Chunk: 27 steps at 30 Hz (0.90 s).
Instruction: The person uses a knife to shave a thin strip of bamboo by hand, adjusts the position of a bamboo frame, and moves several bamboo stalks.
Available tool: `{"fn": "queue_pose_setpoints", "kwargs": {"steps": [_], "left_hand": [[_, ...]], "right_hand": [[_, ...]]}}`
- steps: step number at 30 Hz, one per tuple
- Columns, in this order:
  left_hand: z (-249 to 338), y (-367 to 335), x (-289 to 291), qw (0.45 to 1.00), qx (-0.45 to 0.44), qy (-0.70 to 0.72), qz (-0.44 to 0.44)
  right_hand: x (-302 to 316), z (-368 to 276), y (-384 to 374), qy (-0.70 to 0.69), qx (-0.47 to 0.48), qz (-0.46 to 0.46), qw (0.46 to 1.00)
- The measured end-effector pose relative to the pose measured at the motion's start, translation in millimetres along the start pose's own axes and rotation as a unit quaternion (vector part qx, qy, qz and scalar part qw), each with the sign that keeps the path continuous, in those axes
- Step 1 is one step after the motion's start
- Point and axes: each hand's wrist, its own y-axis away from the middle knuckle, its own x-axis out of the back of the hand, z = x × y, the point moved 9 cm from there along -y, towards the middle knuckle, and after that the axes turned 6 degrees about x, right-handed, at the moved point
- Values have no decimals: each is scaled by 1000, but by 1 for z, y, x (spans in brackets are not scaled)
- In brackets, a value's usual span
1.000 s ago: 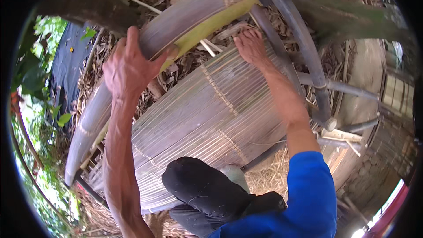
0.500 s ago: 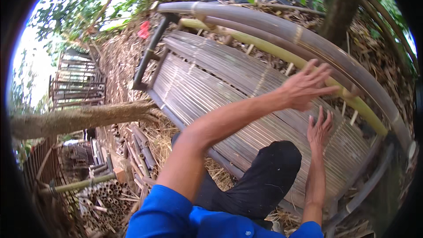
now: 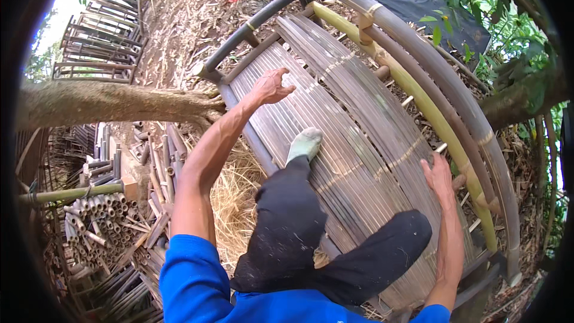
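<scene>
I am seated on a long bamboo bench [image 3: 353,137] with a seat of thin slats, one knee bent on it. My left hand [image 3: 273,85] is over the far left part of the seat, fingers loosely bent and apart, with nothing seen in it. My right hand [image 3: 438,174] is at the seat's back edge, thumb and fingers spread, close to the yellow-green bamboo rail [image 3: 430,93]; whether it touches the slats I cannot tell. A foot in a pale sock [image 3: 306,143] stands on the slats between my hands.
A thick curved bamboo backrest [image 3: 412,30] runs along the far right side, and a dark armrest [image 3: 251,27] closes the far end. A tree trunk [image 3: 113,104] comes in from the left. Cut bamboo pieces [image 3: 98,221] are piled at lower left, beside straw [image 3: 236,209].
My left hand has swung from the backrest side over to the left part of the seat. A socked foot now shows on the slats. The view has turned. My right hand remains by the back edge.
</scene>
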Motion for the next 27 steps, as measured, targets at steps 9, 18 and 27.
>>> {"fn": "queue_pose_setpoints", "kwargs": {"steps": [9, 18, 27], "left_hand": [[-91, -183, -56, 974, -5, 176, 143], [-96, -264, -90, 975, -83, 125, 164], [-103, -287, -72, 945, -133, 225, 196]], "right_hand": [[-86, -192, -175, -61, 95, 5, 994], [-132, -233, -256, -11, 116, 36, 993], [-130, -258, -256, 112, 110, 100, 983]]}}
